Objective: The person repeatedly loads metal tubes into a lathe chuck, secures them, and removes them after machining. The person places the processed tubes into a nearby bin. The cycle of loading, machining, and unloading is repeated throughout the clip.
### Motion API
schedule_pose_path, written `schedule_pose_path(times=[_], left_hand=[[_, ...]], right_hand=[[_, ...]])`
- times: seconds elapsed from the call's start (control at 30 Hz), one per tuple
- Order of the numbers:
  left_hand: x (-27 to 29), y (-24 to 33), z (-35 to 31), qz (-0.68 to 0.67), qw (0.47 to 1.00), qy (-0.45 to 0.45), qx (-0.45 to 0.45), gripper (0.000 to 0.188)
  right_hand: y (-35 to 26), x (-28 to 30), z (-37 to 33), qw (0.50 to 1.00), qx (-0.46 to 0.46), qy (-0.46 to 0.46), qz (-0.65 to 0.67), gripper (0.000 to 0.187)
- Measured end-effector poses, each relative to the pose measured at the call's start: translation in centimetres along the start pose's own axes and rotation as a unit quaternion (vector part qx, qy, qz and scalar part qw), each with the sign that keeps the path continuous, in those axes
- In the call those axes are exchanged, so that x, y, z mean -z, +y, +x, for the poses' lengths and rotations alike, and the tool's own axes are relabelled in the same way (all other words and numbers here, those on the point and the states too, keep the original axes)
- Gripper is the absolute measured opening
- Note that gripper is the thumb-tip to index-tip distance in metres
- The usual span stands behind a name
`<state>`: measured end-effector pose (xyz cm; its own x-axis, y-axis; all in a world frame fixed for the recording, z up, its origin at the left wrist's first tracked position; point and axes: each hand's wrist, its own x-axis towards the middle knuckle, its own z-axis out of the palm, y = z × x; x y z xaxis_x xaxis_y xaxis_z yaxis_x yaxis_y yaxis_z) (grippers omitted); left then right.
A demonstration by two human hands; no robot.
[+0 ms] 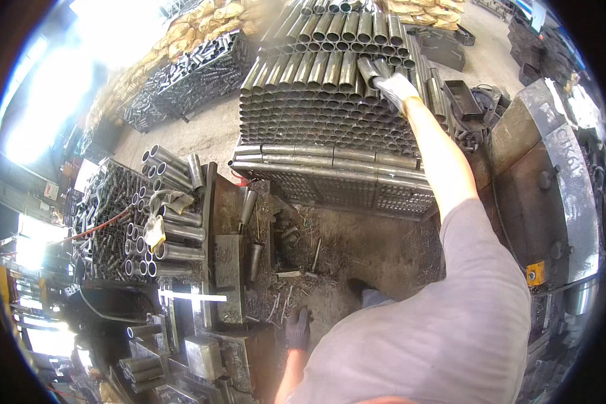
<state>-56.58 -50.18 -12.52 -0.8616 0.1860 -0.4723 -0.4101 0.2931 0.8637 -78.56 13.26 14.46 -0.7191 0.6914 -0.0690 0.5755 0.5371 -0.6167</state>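
Note:
My right hand, in a pale glove, reaches out to the far stack of cut metal tubes. Its fingers are closed on one metal tube that sits tilted out of line with its neighbours in the upper rows. Part of the grip is hidden behind the glove. Low beside my body hangs my left hand in a dark glove. It holds nothing, with its fingers loosely extended downward above the littered floor.
To the left, several tubes lie on a pile with a rag. A perforated metal crate holds the big stack. Another bin of short pieces stands farther back. A large curved metal machine body is at right; scrap litters the floor.

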Motion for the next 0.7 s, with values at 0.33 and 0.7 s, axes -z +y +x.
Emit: schedule_pose_path(times=[0.33, 0.7], left_hand=[[-10.3, 23.7, 3.1, -0.429, 0.881, -0.198, 0.022, 0.057], [8.9, 15.9, -18.3, -0.105, 0.945, 0.275, -0.144, 0.043]], right_hand=[[2.4, -11.3, -29.5, 0.888, 0.175, -0.301, 0.3, 0.086], [-13.9, -25.7, -47.7, 0.661, 0.37, -0.65, 0.056, 0.085]])
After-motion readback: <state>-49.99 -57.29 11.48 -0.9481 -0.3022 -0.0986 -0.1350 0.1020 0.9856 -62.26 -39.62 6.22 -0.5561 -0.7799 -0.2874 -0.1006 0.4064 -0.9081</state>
